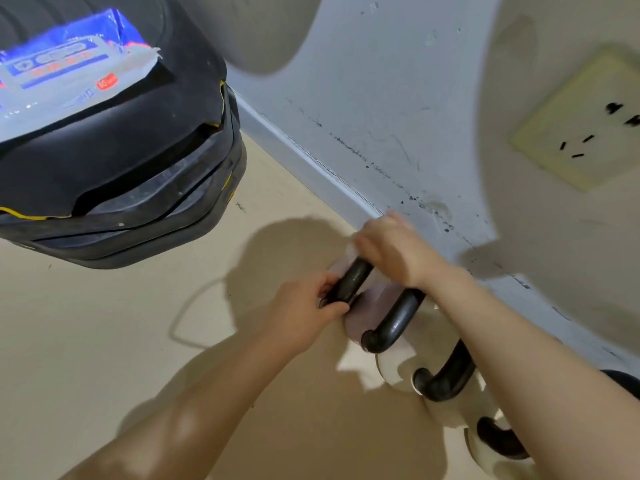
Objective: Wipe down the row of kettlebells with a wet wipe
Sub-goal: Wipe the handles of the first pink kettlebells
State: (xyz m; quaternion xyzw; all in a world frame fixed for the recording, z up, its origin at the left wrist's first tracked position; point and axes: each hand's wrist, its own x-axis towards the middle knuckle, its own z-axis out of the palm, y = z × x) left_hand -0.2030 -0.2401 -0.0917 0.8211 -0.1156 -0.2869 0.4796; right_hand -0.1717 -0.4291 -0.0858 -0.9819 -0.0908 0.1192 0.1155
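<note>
A row of kettlebells with black handles stands on the beige floor along the wall. The farthest kettlebell (349, 275) has a pinkish body. My left hand (304, 317) grips the near leg of its black handle. My right hand (391, 247) is closed over the top of that handle with a white wet wipe (351, 251) pressed under the fingers. The second kettlebell (394, 323) also has a pinkish body. The third (446, 379) and another one (502, 441) have cream bodies and lie partly under my right forearm.
A stack of black rubbery gear (138, 174) stands at the upper left, with a blue and white wet wipe pack (65, 67) on top. The scuffed grey wall (381, 98) and skirting run behind the kettlebells. A wall socket (585, 119) is at the right.
</note>
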